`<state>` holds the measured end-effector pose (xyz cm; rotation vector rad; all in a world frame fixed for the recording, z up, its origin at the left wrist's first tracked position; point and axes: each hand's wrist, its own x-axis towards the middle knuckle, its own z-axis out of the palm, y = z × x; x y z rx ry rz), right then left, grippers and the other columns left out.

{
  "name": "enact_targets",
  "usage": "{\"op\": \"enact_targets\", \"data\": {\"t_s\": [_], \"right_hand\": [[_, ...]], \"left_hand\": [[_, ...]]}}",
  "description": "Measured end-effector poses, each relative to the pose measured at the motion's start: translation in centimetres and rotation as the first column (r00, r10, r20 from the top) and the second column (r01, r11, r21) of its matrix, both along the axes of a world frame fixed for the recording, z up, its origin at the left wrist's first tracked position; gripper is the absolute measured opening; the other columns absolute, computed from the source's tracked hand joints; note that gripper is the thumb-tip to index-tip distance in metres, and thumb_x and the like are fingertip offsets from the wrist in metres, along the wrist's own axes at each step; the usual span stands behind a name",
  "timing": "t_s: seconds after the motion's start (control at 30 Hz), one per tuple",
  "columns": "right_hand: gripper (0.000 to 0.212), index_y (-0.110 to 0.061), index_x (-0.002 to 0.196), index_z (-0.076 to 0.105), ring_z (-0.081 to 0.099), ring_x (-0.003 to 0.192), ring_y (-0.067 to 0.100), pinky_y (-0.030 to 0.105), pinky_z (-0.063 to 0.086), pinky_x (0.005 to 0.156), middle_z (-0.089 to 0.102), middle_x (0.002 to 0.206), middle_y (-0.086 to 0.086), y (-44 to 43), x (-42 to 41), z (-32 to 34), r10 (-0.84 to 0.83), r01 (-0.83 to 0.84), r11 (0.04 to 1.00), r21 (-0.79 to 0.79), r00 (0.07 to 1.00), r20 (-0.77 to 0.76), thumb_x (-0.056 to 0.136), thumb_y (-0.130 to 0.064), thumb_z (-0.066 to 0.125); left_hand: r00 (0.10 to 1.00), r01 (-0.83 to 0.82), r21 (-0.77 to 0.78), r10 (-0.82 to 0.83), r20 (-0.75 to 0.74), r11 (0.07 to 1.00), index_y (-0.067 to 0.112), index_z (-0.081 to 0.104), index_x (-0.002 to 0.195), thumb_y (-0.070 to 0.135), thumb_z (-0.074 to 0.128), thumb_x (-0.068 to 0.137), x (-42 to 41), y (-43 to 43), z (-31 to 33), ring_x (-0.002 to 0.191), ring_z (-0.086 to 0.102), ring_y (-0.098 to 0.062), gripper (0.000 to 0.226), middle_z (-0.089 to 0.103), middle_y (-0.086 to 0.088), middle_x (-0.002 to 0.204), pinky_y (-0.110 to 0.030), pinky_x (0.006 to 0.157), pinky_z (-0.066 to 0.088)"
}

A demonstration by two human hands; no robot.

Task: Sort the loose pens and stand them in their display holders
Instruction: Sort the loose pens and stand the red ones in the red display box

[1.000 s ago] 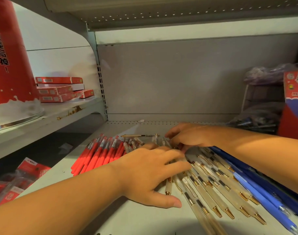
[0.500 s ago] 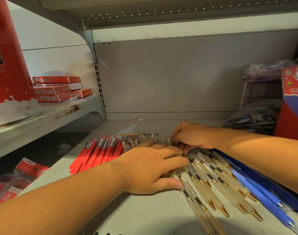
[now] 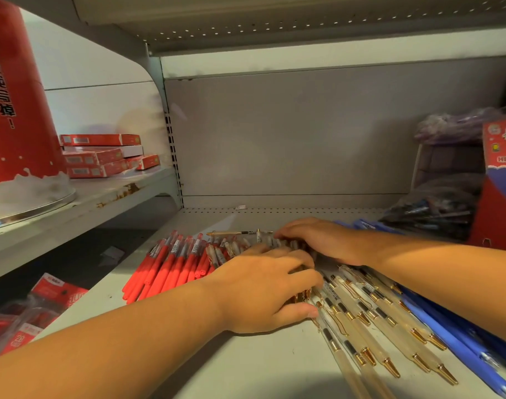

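Under both hands, on the grey shelf (image 3: 246,367): loose pens lying flat in sorted rows, none yet stood up.

The red pens (image 3: 171,269) lie beyond the left wrist; the clear pens (image 3: 370,321) fan out from the left fingertips, long axes running towards the viewer and rightward; the blue pens (image 3: 453,338) lie beneath the right forearm. Left hand (image 3: 263,292) rests spread, palm down, over the clear pens, thumb tucking against them. Right hand (image 3: 318,240), farther back, curls over the pens' far ends; whether it grips any cannot be told. Left hand judged nearer for gathering.
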<state>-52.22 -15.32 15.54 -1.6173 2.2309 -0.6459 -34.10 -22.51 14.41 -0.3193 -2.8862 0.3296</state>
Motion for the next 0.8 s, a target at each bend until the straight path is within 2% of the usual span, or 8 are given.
{"op": "enact_targets", "data": {"t_s": [0.1,0.17,0.27,0.37,0.47,0.57,0.67,0.8], "right_hand": [[0.033,-0.026,0.130,0.059,0.053,0.121,0.017,0.042,0.039,0.109,0.057,0.132,-0.001,-0.1,-0.1,0.0,-0.023,0.034,0.997,-0.070,0.987,0.160,0.105,-0.031,0.039],[0.030,-0.031,0.129,0.058,0.053,0.122,0.016,0.040,0.039,0.109,0.057,0.133,-0.004,0.0,-0.3,-0.1,-0.030,0.044,0.997,-0.068,0.981,0.191,0.104,-0.033,0.040],[0.029,-0.036,0.125,0.059,0.053,0.120,0.014,0.038,0.040,0.106,0.057,0.132,-0.008,-0.7,-0.8,-0.1,-0.101,0.110,0.991,-0.069,0.986,0.133,0.104,-0.038,0.040],[0.025,-0.033,0.120,0.062,0.052,0.112,0.006,0.030,0.039,0.099,0.056,0.134,-0.009,-2.3,-1.6,0.6,-0.106,0.109,0.989,-0.103,0.994,0.042,0.103,-0.029,0.043],[0.028,-0.026,0.117,0.066,0.051,0.109,0.004,0.019,0.036,0.086,0.058,0.131,-0.007,-4.3,-1.8,1.7,-0.084,0.079,0.991,-0.112,0.995,-0.047,0.100,-0.012,0.049],[0.030,-0.016,0.119,0.067,0.058,0.116,0.014,0.022,0.040,0.089,0.064,0.128,0.001,-6.8,-1.3,2.1,-0.038,0.022,0.995,-0.093,0.985,-0.170,0.098,-0.004,0.050],[0.034,-0.014,0.124,0.065,0.057,0.119,0.018,0.025,0.042,0.093,0.063,0.130,0.004,-9.0,-0.5,1.5,0.011,-0.014,1.000,-0.008,0.964,-0.267,0.095,0.000,0.053],[0.032,-0.015,0.123,0.066,0.059,0.115,0.018,0.027,0.043,0.094,0.065,0.126,0.003,-10.7,-0.1,0.4,0.043,-0.044,0.999,0.006,0.934,-0.354,0.092,-0.007,0.060]], "left_hand": [[1.000,-0.010,0.037,0.010,-0.003,0.999,0.030,0.042,0.137,0.057,0.030,0.102,-0.2,-0.2,0.0,0.129,0.040,-0.014,0.045,0.043,0.005,0.143,-0.035,0.106,0.034],[1.000,-0.015,0.072,0.014,0.008,0.997,0.031,0.041,0.139,0.056,0.031,0.102,-0.3,-0.4,0.0,0.131,0.038,-0.013,0.046,0.042,0.006,0.145,-0.036,0.108,0.033],[1.000,0.004,0.081,-0.004,-0.001,0.997,0.032,0.039,0.143,0.060,0.031,0.101,-0.2,-0.5,-0.2,0.133,0.038,-0.012,0.051,0.042,0.008,0.147,-0.035,0.109,0.033],[1.000,-0.016,0.148,0.018,-0.014,0.989,0.036,0.036,0.144,0.066,0.028,0.098,0.1,-0.5,0.0,0.130,0.043,-0.011,0.056,0.045,0.009,0.146,-0.033,0.104,0.038],[0.987,-0.128,0.255,0.149,-0.064,0.958,0.038,0.046,0.131,0.066,0.025,0.097,0.6,-1.0,0.9,0.103,0.059,-0.005,0.049,0.060,0.012,0.121,-0.030,0.087,0.052],[0.907,-0.330,0.375,0.402,-0.129,0.866,0.039,0.050,0.101,0.057,0.031,0.094,1.2,-2.5,1.9,0.073,0.051,0.002,0.027,0.053,0.015,0.087,-0.024,0.063,0.047],[0.756,-0.549,0.453,0.649,-0.089,0.702,0.032,0.053,0.095,0.043,0.046,0.094,2.1,-4.6,2.5,0.072,0.052,-0.006,0.013,0.054,0.009,0.083,-0.025,0.058,0.045],[0.671,-0.692,0.408,0.739,0.057,0.596,0.027,0.055,0.093,0.041,0.056,0.089,2.1,-5.5,2.4,0.069,0.055,-0.011,0.015,0.057,0.003,0.081,-0.023,0.050,0.040]]}}
